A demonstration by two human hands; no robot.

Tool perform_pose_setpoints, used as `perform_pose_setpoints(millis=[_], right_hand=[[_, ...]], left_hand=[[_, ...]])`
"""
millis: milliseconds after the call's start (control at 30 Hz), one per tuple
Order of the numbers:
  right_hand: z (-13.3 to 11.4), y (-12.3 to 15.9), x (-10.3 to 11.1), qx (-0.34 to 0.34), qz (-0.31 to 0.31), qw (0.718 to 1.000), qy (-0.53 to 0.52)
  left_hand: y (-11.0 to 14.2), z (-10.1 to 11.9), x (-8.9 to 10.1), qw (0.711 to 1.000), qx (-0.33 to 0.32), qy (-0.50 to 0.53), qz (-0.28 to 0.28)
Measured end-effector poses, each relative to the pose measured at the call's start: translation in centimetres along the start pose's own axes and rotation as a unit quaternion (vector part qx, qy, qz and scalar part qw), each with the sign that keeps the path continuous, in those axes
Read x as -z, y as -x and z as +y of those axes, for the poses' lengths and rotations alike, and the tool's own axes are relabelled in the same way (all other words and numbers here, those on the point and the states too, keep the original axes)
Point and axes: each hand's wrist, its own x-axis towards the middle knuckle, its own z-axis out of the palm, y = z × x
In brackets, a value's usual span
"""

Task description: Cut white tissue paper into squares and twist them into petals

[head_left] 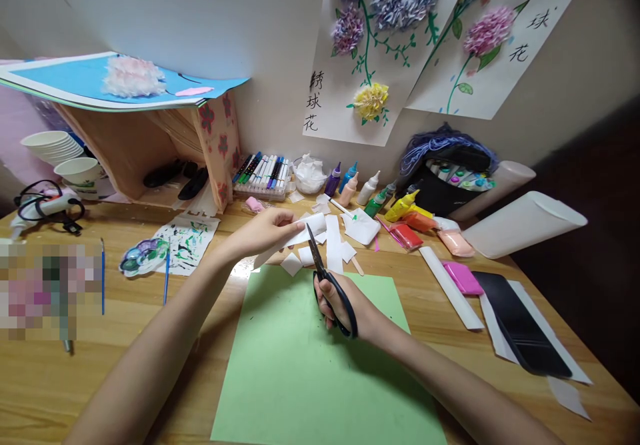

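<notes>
One strip of white paper (300,236) was pinched in the left hand (273,232), that grip closed between thumb and fingers, its right end turned towards the blades. Black-handled scissors (321,270) sat in the right hand (343,302), whose grip wrapped the handle loops with the blades slanting up and away from the person; I could not tell whether they had bitten into the strip. Lifting the paper off the desk (125,312) seemed meant to give the lower blade space. Cut paper pieces (334,242) lay just beyond the hands, probably gathered there to be easily reached, while the paint bottles (375,203) and markers (263,173) stood farther back by the wall, perhaps to spare the front for the arms. A green sheet (300,378) spread beneath, likely to take the scraps, and its near half left broad room for both wrists. Its far edge was tighter, crowded by loose pieces. Leftward, a blue paintbrush (167,273) lay near the forearm; to the right, a black phone (523,318) bounded any wider elbow swing.
</notes>
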Motion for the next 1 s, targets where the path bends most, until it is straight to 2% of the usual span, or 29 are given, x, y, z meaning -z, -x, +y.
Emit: perform_pose_setpoints(millis=[267, 500, 733, 1000], right_hand=[[0.22, -0.16, -0.08, 0.006, 0.006, 0.999, 0.031], [0.19, -0.17, -0.49, -0.007, 0.035, 0.999, -0.019], [0.04, -0.09, -0.29, 0.015, 0.018, 0.999, 0.048], [0.06, -0.42, -0.65, -0.022, 0.061, 0.998, -0.025]], left_hand=[[-0.11, -0.01, -0.20, 0.998, -0.034, -0.008, -0.044], [-0.26, -0.15, -0.17, 0.999, -0.027, -0.003, -0.041], [-0.20, -0.37, -0.13, 0.998, -0.018, 0.007, -0.067], [-0.29, -0.62, -0.15, 0.996, -0.013, 0.009, -0.083]])
